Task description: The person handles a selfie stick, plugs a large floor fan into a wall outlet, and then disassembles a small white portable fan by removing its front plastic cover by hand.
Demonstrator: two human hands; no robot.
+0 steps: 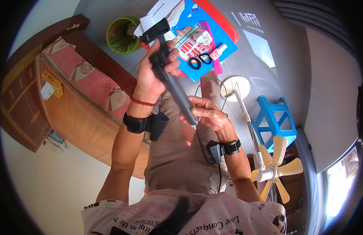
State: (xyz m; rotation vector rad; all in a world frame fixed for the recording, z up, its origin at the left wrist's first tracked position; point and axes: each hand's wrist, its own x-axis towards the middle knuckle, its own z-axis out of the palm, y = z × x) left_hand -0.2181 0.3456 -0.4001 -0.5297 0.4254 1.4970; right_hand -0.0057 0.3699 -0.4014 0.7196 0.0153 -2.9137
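Observation:
A dark grey selfie stick (176, 94) with a black phone clamp (156, 31) at its upper end slants across the space above my lap. My left hand (150, 74) is wrapped round it just below the clamp, with the thumb up along its neck. At the lower end of the grey handle, the fingers of my right hand (211, 112) pinch the stick. The clamp appears to carry no phone. Black straps with small boxes sit on both wrists, the left one (140, 123) beside a red bead bracelet (143, 102).
Ahead, a low blue-topped table (224, 33) holds papers, black-handled scissors (195, 63), a pink comb (213, 47), a small bottle (218, 51) and crumpled tissue (204, 38). A green bin (120, 43) stands left of it. To the right are a blue stool (273, 117) and a fan (269, 172).

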